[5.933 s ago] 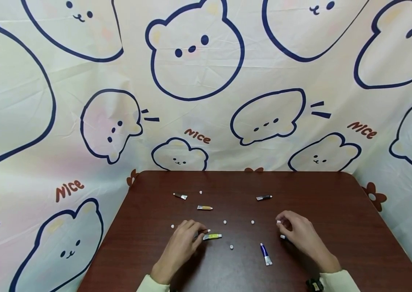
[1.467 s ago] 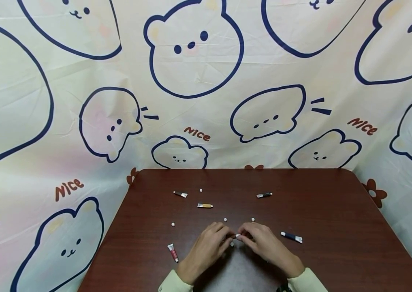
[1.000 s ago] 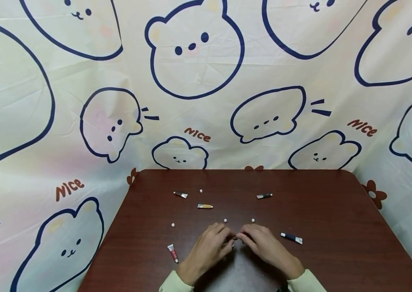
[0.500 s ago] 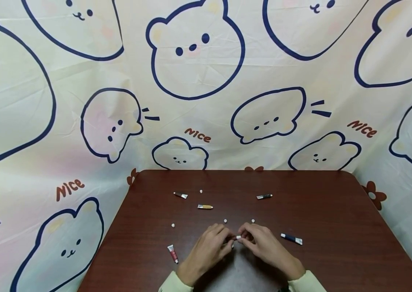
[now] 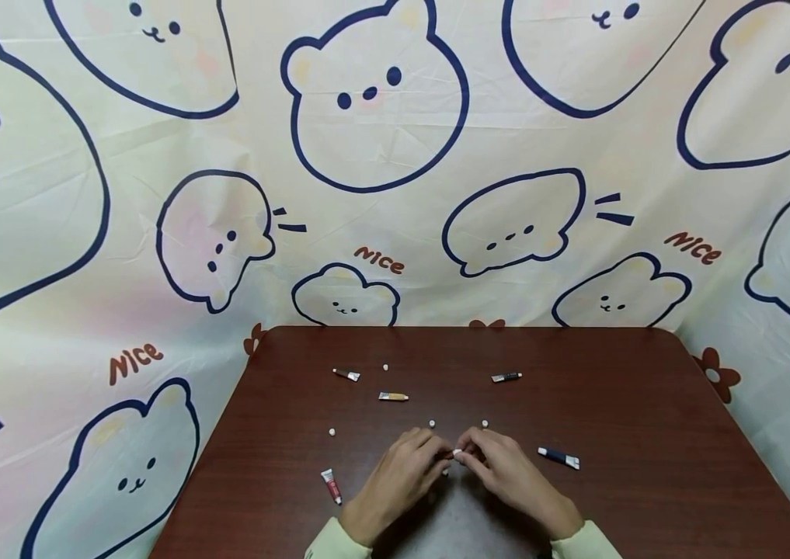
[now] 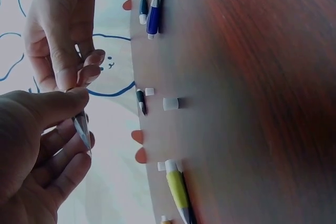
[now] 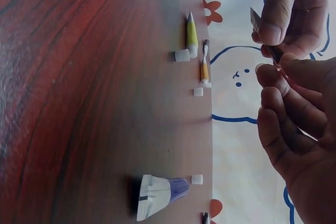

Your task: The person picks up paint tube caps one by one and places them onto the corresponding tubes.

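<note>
My left hand (image 5: 401, 477) pinches a small paint tube (image 6: 81, 128) between thumb and forefinger; its flat silver end sticks out behind the fingers. Fingertip to fingertip with it, my right hand (image 5: 509, 473) pinches a white cap (image 5: 457, 453) at the tube's other end. Both hands are above the table, and fingers cover most of the tube. Below them, in the wrist views, lie a yellow tube (image 6: 180, 192), a blue tube (image 7: 164, 192) and a loose white cap (image 6: 170, 103).
On the brown table (image 5: 646, 404) lie a red tube (image 5: 331, 487), a navy tube (image 5: 558, 458), an ochre tube (image 5: 393, 397), a brown tube (image 5: 346, 374) and a black tube (image 5: 506, 377). Loose white caps, one of them a far cap (image 5: 385, 367), are scattered among them. A printed curtain (image 5: 422, 233) hangs behind.
Earlier the hands were apart, the right one holding a white cap near the navy tube. They came together at the middle, uncovering the red tube; lately the right fingers shift slightly around the cap.
</note>
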The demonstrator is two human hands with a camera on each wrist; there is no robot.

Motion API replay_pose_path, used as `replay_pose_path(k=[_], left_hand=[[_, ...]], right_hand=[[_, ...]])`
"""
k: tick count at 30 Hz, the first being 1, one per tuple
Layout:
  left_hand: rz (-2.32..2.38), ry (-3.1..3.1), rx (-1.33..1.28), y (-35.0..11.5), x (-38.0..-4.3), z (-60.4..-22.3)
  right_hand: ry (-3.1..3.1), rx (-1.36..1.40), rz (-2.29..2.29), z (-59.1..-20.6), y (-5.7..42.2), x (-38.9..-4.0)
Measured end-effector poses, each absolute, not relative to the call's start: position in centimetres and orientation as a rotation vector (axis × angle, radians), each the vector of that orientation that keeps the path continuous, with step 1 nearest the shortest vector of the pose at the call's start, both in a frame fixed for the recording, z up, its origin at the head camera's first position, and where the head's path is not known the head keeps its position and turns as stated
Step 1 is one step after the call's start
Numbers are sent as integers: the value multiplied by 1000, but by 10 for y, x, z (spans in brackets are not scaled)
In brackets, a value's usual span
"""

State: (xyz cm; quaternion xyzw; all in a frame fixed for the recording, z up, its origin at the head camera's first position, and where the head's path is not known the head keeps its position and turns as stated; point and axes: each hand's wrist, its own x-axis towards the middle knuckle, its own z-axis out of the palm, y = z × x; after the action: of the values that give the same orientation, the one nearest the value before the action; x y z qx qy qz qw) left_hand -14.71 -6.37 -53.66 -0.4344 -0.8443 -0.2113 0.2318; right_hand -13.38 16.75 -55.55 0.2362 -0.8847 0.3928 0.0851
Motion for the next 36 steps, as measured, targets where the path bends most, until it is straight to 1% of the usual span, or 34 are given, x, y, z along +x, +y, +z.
replay_pose_path(k=[15, 25, 36], left_hand=[[-570, -2328, -1180, -62, -147, -535], [-557, -2302, -1178, -62, -149, -538], [-565, -2291, -1178, -61, -149, -537]], right_hand=[[-2664, 703, 1184, -553, 170, -133], [-2592, 764, 1130, -554, 173, -134], [-2650, 724, 1160, -555, 173, -133]])
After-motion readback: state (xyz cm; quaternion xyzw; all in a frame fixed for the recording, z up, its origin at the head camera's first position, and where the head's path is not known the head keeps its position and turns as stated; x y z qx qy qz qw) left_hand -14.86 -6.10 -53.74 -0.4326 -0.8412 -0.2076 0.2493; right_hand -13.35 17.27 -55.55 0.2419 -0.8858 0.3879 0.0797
